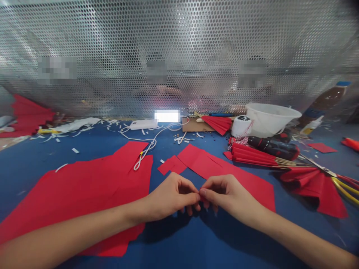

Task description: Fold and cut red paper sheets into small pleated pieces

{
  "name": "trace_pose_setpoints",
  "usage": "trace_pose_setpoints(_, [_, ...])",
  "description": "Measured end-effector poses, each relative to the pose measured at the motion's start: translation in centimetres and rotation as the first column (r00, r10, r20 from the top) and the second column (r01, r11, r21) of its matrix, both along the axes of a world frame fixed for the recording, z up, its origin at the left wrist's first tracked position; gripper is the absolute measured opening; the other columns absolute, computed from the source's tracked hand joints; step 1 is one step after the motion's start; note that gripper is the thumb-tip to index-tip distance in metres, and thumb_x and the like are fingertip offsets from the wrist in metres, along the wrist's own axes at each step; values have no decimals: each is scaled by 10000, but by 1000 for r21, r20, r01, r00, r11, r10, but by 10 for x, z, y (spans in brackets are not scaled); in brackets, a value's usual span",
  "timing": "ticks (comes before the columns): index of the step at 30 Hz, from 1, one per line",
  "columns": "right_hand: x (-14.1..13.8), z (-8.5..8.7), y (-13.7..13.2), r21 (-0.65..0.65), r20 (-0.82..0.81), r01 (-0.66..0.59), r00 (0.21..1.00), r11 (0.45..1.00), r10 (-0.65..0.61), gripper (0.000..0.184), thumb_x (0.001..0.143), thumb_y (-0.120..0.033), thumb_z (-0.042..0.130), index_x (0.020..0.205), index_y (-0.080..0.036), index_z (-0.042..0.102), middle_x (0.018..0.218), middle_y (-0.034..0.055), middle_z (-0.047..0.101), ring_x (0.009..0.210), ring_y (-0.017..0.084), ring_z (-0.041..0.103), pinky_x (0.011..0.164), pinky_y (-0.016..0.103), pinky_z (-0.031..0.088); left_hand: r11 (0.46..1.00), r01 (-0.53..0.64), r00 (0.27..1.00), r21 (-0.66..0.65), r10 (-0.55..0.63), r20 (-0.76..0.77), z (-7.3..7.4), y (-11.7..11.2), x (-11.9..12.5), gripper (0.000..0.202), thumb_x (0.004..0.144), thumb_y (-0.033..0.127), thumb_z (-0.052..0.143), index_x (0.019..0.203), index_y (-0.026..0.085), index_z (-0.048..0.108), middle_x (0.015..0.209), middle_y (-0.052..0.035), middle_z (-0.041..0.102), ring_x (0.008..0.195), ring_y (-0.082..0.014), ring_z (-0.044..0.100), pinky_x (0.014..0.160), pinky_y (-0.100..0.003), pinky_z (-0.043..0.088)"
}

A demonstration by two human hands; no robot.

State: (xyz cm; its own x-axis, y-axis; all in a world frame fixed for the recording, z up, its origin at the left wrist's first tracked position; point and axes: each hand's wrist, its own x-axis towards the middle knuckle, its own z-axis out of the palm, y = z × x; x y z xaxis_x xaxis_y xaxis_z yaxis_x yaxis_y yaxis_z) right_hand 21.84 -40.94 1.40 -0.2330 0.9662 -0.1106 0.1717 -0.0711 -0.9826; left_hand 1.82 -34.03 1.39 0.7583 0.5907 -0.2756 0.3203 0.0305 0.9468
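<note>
At the centre of the frame, the bare left hand [168, 196] and the bare right hand [231, 192] meet, thumbs and fingertips pinched together on a small red scrap [202, 198]. The fingers hide most of it, so its shape cannot be told. Just behind the right hand lies a long flat red paper sheet [213, 164]; a broad red paper sheet [92, 183] spreads across the left of the frame under the left forearm, a white looped cord [153, 144] resting on its upper edge. On the blue tabletop [204, 243], at right, metal scissors with yellow handles [344, 191] lie touching a pleated red fan-shaped piece [316, 188].
</note>
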Motion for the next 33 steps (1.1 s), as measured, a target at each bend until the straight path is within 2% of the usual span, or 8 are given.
trace_pose_setpoints(7, [3,-1,2,-21,-12,2,1000,1000,-3,230,877,-366,727,841,-141,759,700,28,732,601,122,617,569,217,475,1000,25,1000,8,-25,-11,2,1,0,227,879,313,632,895,153,792,767,-54,754,620,-128,672,470,-169,418])
trace_pose_setpoints(16, [-2,1,-4,9,8,-34,999,999,34,121,939,-231,578,858,-162,635,758,9,677,672,129,578,596,241,425,999,24,1000,29,-24,-6,4,-4,-1,224,885,312,645,875,124,767,739,-57,736,608,-121,650,439,-158,405])
trace_pose_setpoints(21, [-2,-2,-5,33,78,-12,997,999,10,124,902,-226,607,795,-165,611,696,-9,634,624,124,537,549,237,380,998,50,998,23,-49,-40,9,-7,-1,214,880,299,651,869,116,761,739,-59,733,607,-115,631,433,-151,397])
trace_pose_setpoints(27, [-1,-2,-6,59,93,-15,996,998,10,148,909,-205,566,771,-172,608,681,-15,619,620,125,528,552,241,379,996,74,997,49,-74,-3,7,-8,1,178,859,225,640,840,98,763,710,-65,727,591,-111,625,491,-172,433])
trace_pose_setpoints(30, [-2,-2,-6,103,148,-8,989,995,-8,153,906,-201,577,756,-176,591,661,-28,586,600,117,494,536,238,354,995,83,997,58,-83,-7,5,-6,0,174,852,231,647,816,101,756,698,-67,727,584,-121,629,467,-175,425])
trace_pose_setpoints(33, [-3,-1,-6,97,146,3,989,995,-17,170,938,-246,572,793,-171,618,697,-17,619,626,121,518,549,238,360,998,62,998,26,-62,-1,4,-3,-1,192,859,281,661,834,116,756,696,-58,731,590,-132,653,448,-172,421])
